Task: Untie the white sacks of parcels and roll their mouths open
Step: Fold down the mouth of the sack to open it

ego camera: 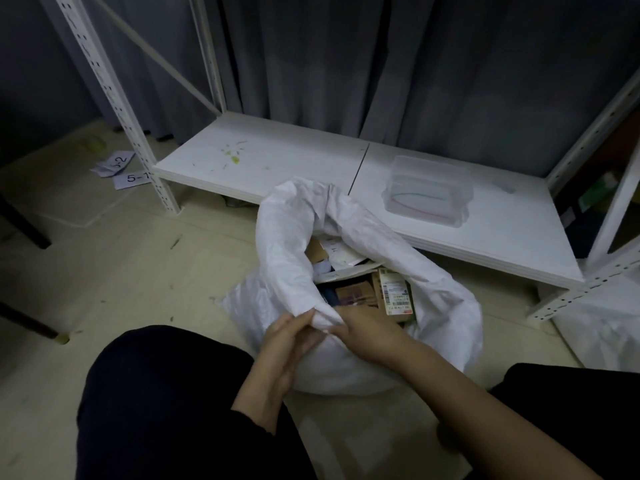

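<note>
At far left on the pale floor (104, 271), loose white paper slips (117, 168): one printed "5-" with its last digit cut off by the white slotted metal upright (138, 143), another showing "-2". Right of the upright, a low white shelf board (277, 168) flecked yellow-green, backed by a grey curtain (346, 64). Lower down, beside a dark-trousered knee (156, 393), the left hand (287, 337), thumb and fingers closed on the near rim of the white woven sack (346, 368). Sack standing on the floor just in front of the shelf board, mouth open, rim rolled into a thick collar hiding some of the contents. Right hand (367, 332) just beside the left, fingers curled over the same rim fold. Inside the mouth, brown cardboard parcels (353, 292), one bearing a white barcode label (396, 294), print too small to read. Further right on the shelf board, a clear plastic lidded box (429, 192). At far right, a second white sack (595, 327), partly out of view.
</note>
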